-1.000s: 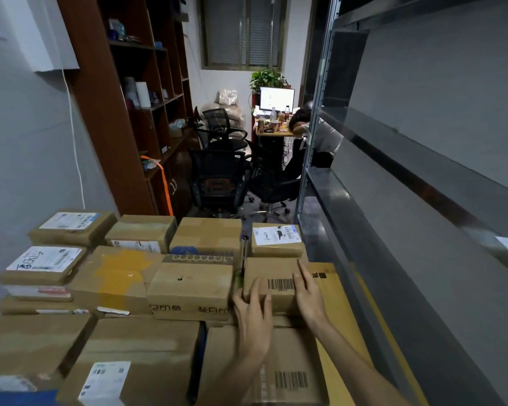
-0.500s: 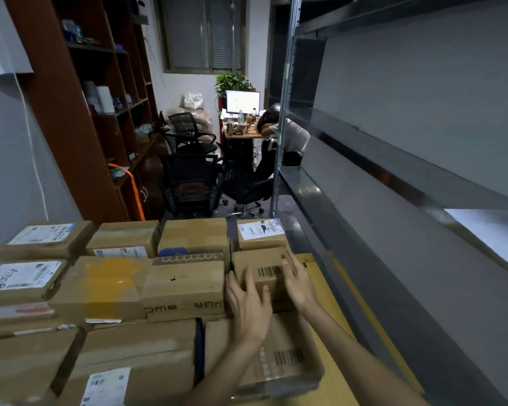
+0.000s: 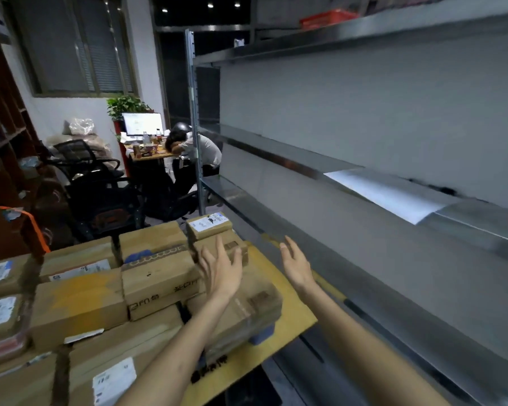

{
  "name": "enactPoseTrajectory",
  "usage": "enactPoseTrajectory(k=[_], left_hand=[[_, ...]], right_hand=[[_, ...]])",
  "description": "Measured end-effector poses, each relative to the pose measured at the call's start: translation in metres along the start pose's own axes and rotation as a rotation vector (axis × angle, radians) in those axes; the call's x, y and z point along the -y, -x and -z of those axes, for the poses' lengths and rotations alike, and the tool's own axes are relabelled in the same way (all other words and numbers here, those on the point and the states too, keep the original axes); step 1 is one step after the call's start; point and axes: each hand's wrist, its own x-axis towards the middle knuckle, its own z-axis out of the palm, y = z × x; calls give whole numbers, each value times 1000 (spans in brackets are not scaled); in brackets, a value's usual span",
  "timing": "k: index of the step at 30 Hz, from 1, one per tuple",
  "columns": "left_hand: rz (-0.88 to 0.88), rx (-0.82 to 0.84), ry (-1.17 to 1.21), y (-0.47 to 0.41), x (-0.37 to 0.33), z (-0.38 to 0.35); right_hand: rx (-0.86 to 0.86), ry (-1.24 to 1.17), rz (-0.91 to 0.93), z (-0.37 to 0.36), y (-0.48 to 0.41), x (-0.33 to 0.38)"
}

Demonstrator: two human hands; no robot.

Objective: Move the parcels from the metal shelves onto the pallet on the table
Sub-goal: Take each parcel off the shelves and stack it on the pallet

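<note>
Running along your right side, the metal shelves (image 3: 364,159) are showing grey steel decks, with a white sheet of paper (image 3: 393,197) lying on the middle one and a red crate (image 3: 326,19) sitting on the top one. To your left, the parcels (image 3: 79,303) are lying packed edge to edge in a low stack. They are brown cardboard boxes, taped, several wearing white printed labels and one carrying a yellow patch across its lid. They are resting on a yellow-brown cardboard sheet (image 3: 294,317). A blue edge (image 3: 261,337) is peeking out beneath the nearest box, though I cannot tell whether it is the pallet. At the far right end of the stack, a small labelled parcel (image 3: 210,225) is sitting just behind a barcoded parcel (image 3: 232,249). You are holding your left hand (image 3: 222,273) over that barcoded parcel, fingers spread and gripping nothing; whether they are touching it is unclear. Your right hand (image 3: 296,265) is hovering beside it above the cardboard sheet, fingers loosely extended, empty.
</note>
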Motion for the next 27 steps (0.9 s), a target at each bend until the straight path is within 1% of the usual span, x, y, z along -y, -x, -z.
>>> enactPoseTrajectory(k=[6, 10, 14, 18, 23, 27], left_hand=[[-160, 165, -36, 73, -50, -28], [-288, 303, -36, 125, -95, -51], [-388, 402, -22, 193, -146, -77], [-459, 501, -3, 285, -196, -104], [-539, 633, 28, 423, -249, -129], [-625, 726, 37, 531, -286, -147]], right_hand=[[-185, 6, -97, 93, 71, -15], [-292, 24, -152, 161, 127, -30], [-383, 61, -198, 228, 196, -47], [-459, 98, -248, 295, 281, -64], [-564, 113, -307, 388, 399, -91], [-683, 129, -357, 457, 494, -111]])
